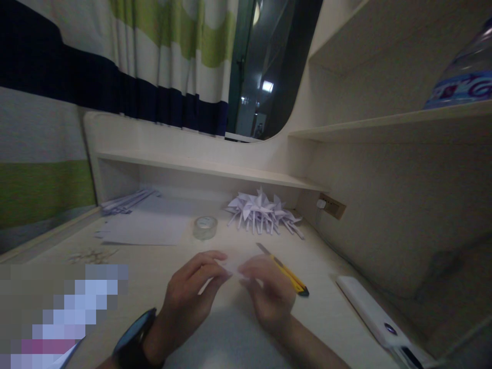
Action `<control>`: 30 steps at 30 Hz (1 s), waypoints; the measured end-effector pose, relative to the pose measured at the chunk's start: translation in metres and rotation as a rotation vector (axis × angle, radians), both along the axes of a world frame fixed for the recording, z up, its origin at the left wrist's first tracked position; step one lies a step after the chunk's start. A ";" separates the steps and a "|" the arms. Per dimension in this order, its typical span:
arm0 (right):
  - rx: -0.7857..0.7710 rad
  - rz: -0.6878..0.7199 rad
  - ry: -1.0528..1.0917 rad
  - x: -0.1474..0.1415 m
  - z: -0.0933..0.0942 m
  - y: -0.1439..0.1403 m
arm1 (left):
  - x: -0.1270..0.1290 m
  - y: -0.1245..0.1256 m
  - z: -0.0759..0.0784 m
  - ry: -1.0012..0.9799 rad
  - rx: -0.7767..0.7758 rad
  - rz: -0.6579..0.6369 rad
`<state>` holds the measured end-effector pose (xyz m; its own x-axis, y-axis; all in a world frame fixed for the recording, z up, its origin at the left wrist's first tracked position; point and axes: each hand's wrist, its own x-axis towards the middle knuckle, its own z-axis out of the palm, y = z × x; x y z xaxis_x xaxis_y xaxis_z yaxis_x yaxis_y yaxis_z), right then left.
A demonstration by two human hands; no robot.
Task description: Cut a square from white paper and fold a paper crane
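Observation:
Over the middle of the desk, my left hand (194, 284) pinches a small piece of white paper (235, 264) between thumb and fingers. My right hand (271, 289), slightly blurred, grips the same paper from the other side. The paper is pale against the desk, and its exact folds are hard to make out. Just beyond my right hand lies a yellow utility knife (288, 274) with its blade out. A roll of clear tape (205, 227) rests behind my left hand. Several white paper pinwheels (261, 209) are heaped at the back of the desk.
White paper sheets (149, 225) lie back left, with folded paper strips (128, 202) behind them. Small pale scraps (92, 255) sit nearer. A long white device (369, 310) lies on the right, below a wall socket (333, 206). A bottle (465, 82) stands on the upper shelf.

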<state>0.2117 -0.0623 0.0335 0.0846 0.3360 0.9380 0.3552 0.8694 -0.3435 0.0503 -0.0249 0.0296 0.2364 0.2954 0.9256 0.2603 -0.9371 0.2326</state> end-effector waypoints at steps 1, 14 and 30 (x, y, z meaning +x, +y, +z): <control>0.000 0.006 0.001 0.000 0.000 0.000 | 0.000 -0.001 0.000 0.006 -0.017 -0.007; 0.012 0.048 0.011 -0.001 0.005 -0.005 | 0.001 -0.007 0.005 0.003 -0.035 -0.094; 0.041 0.052 -0.033 0.000 0.009 -0.007 | -0.003 -0.001 0.007 0.053 0.074 -0.161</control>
